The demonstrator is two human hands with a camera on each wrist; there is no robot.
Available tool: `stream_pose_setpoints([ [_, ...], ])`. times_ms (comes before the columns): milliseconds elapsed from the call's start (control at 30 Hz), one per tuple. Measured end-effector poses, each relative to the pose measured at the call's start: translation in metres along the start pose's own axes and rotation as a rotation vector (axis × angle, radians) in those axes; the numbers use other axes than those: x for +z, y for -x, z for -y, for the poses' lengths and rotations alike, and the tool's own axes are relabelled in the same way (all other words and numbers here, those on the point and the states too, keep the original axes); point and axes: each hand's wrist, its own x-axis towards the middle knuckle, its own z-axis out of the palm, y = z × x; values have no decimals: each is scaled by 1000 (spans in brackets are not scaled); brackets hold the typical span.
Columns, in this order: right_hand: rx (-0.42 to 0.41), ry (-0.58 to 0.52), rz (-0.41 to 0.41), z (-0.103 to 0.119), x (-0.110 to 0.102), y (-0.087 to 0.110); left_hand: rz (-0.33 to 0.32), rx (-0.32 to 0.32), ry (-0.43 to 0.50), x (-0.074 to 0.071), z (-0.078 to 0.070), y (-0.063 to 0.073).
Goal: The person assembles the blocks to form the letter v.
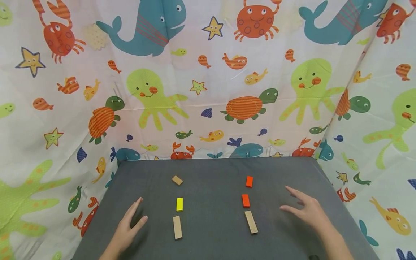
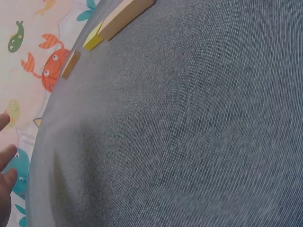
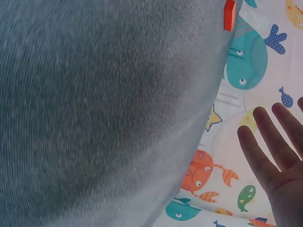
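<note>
My left hand (image 1: 126,227) hovers at the left part of the table, thumb apart from fairly straight fingers, holding nothing. To its right runs a column of blocks: a long plain wooden block (image 1: 177,227), a yellow block (image 1: 180,204) and a small plain wooden block (image 1: 177,180). On the other side my right hand (image 1: 307,209) is held over the table with spread fingers and no object in it. Left of it lie another long wooden block (image 1: 251,222), a red block (image 1: 245,200) and a second red block (image 1: 249,181). Spread fingers (image 3: 265,156) show in the right wrist view.
The blocks lie on a table with a dark grey cloth (image 1: 211,202). A white curtain (image 1: 208,141) printed with sea animals hangs behind the table and along both sides. A small dark object (image 1: 313,257) shows at the front edge beside the right forearm.
</note>
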Motion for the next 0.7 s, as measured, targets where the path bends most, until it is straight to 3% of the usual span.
stream_pose_setpoints([
  [333,24,-25,-11,8,15,0,-1,-29,12,4,-6,4],
  [700,53,-37,48,6,34,-4,-14,22,47,14,-4,2],
])
